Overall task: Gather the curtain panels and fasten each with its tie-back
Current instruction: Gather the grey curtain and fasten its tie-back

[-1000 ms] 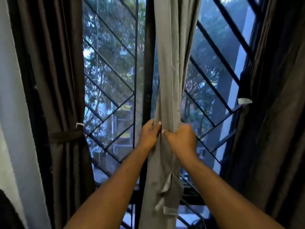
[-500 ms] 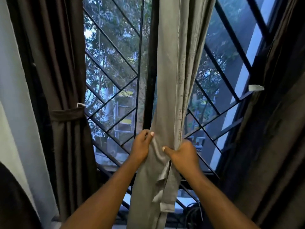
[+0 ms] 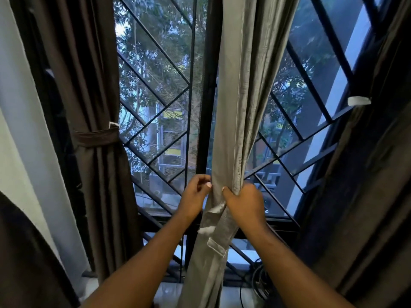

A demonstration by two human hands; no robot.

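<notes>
Hidden or unclear: the grey curtain panel (image 3: 235, 107) hangs at the centre of the window grille (image 3: 155, 130), and its top and hem are cut off by the frame. A grey tie-back (image 3: 216, 236) hangs loose down the front of the panel. Its upper end disappears under the right hand (image 3: 244, 203), so where it is attached cannot be seen. The dark curtain (image 3: 367, 196) on the right is in shadow, with only a white tab (image 3: 358, 100) standing out at its edge. Cables (image 3: 258, 283) on the floor are partly hidden behind the right forearm.

Change: a second ago both hands held the panel well above the loose tie-back. They now sit lower, level with its top. Over the last half second they have hardly moved.

Fingers: the right hand grips the gathered right side of the panel, fingers wrapped behind the cloth and thumb lying across the front. The left hand (image 3: 195, 196) is at the panel's left edge, fingers curled and thumb tip touching the cloth. Whether any fabric is pinched between them cannot be determined.

Elsewhere: the brown curtain panel (image 3: 89, 74) on the left is already gathered, with its brown tie-back (image 3: 95, 136) around it.
</notes>
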